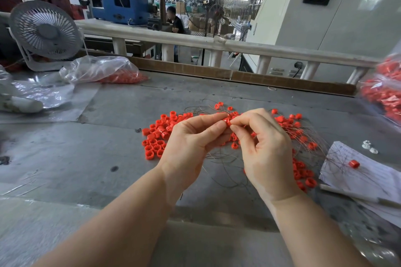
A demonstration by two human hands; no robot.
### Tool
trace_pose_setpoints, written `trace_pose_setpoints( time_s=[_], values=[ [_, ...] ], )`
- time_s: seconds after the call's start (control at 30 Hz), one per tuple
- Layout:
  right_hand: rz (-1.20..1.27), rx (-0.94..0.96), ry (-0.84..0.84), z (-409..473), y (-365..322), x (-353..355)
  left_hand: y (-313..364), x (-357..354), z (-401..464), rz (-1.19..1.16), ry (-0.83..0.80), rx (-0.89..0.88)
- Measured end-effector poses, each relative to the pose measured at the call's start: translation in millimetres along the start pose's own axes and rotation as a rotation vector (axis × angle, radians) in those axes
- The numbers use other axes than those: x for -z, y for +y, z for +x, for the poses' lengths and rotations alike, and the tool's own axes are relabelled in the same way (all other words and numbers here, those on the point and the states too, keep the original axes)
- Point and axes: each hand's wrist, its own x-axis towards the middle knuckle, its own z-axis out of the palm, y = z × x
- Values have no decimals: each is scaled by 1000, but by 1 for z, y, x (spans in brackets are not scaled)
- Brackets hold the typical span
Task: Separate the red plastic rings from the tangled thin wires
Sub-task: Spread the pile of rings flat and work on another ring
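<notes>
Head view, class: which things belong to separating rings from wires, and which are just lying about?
Job: left hand and right hand pinching one red ring; tangled wires; loose ring pile.
Lying about: desk fan; plastic bag of red parts; paper sheet; white fittings.

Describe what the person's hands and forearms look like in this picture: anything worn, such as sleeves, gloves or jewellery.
Both are bare. The left hand and right hand wear no gloves, rings, watch or bracelets. No sleeve shows on either forearm up to the picture's lower edge. The fingernails look short and unpainted.

Small bright red plastic rings [155, 143] dot the dull grey, stained surface [86, 147]; thin dark brownish wires [219, 156] cross them, beside white handwritten paper [358, 178] and a clear plastic bag [97, 68].
</notes>
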Motion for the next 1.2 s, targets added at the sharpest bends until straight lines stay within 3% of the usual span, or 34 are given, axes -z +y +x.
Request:
trace_pose_setpoints(
  time_s=[0.17, 0.73, 1.2],
  values=[
    [28, -5, 5, 0, 1, 1, 1, 0, 0, -32, -15, 40],
    [109, -38, 14, 0, 1, 0, 3, -1, -2, -16, -15, -58],
    [8, 22, 4, 1, 0, 2, 2, 0, -2, 55, -27, -98]
  ],
)
